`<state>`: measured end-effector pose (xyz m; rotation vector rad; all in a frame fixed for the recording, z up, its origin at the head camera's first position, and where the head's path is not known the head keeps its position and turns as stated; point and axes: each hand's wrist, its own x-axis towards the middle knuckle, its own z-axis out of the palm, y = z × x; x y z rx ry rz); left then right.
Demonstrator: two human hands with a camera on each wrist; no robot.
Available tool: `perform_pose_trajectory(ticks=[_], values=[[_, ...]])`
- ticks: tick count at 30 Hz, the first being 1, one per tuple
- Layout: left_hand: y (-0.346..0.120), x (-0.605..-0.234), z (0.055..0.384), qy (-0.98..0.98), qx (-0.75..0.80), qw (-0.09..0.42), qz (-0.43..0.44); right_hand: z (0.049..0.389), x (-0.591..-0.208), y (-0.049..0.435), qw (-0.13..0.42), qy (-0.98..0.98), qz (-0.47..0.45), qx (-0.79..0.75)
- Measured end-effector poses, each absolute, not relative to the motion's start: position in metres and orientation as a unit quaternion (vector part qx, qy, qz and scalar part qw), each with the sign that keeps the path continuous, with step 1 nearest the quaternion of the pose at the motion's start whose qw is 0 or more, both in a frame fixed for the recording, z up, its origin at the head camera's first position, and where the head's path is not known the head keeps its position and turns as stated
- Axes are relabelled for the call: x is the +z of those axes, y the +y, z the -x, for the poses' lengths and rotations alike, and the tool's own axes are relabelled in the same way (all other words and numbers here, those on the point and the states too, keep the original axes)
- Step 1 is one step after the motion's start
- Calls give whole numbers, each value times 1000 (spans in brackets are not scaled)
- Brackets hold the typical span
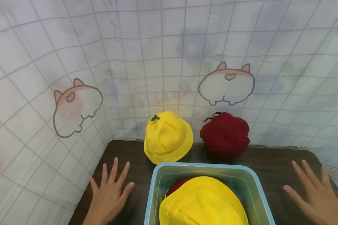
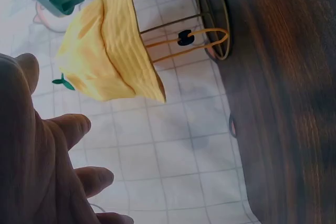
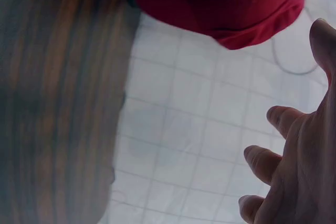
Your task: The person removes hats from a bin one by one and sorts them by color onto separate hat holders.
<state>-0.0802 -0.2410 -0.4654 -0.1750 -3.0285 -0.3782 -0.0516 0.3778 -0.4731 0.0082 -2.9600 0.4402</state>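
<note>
My left hand (image 1: 109,195) is spread with straight fingers over the left of the dark table, holding nothing. On the right side my right hand (image 1: 316,193) is likewise spread and bare. Between them stands a light blue bin (image 1: 202,165) with a yellow hat (image 1: 204,203) in it. Part of a dark red thing (image 1: 176,187) shows beneath that hat. Behind the bin, a yellow bucket hat (image 1: 169,134) with a green leaf tab sits on a wire stand (image 2: 223,40). Right of it is a dark red cap (image 1: 225,134) with white lettering, seen in the right wrist view.
The dark wood-grain table (image 1: 287,159) has rounded back corners. A white grid-patterned cloth (image 1: 163,62) with cartoon corgi prints hangs behind and at the sides. Both displayed hats stand close to the cloth and to the bin's back rim.
</note>
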Motion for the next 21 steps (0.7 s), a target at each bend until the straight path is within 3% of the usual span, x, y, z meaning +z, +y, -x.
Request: perform_pose_trajectory(ticks=[6,11,21], values=[[-242,-465,80,-986,-142,41,72,51,-475,372,62,-989,9,135],[-233,-464,76,-955,-281,14,90,48,-468,363,63,-987,-1,146],[-196,-449,67,-869,-490,-11,70,43,-419,313,112,-980,-77,146]])
